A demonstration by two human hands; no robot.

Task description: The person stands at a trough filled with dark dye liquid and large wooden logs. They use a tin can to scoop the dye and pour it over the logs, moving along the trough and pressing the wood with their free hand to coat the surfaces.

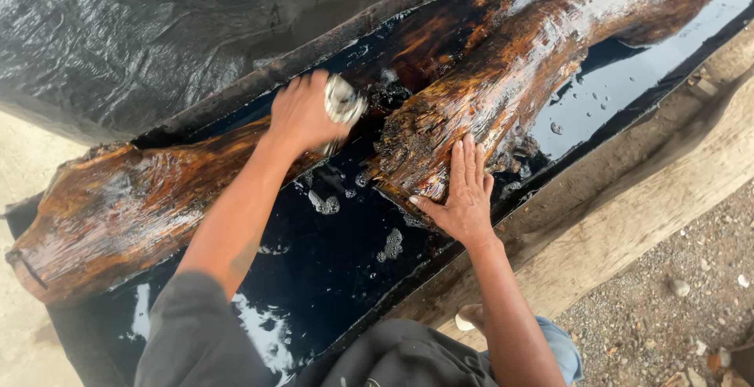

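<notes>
A long wet, reddish-brown log (pixel 503 81) lies in a trough (pixel 628 112) of dark liquid (pixel 330 261). My left hand (pixel 302 112) grips a small shiny metal container (pixel 343 104), blurred, just above the log's middle by the far wall. My right hand (pixel 463 191) rests flat, fingers spread, on the rough broken end of the thicker branch. A second stretch of the wet log (pixel 110 206) runs toward the lower left.
Black plastic sheeting (pixel 118 34) hangs behind the trough. A pale wooden beam (pixel 652 191) borders the near side, with gravel ground (pixel 675 308) beyond. My foot (pixel 471 316) shows beside the beam. Foam bubbles float on the liquid.
</notes>
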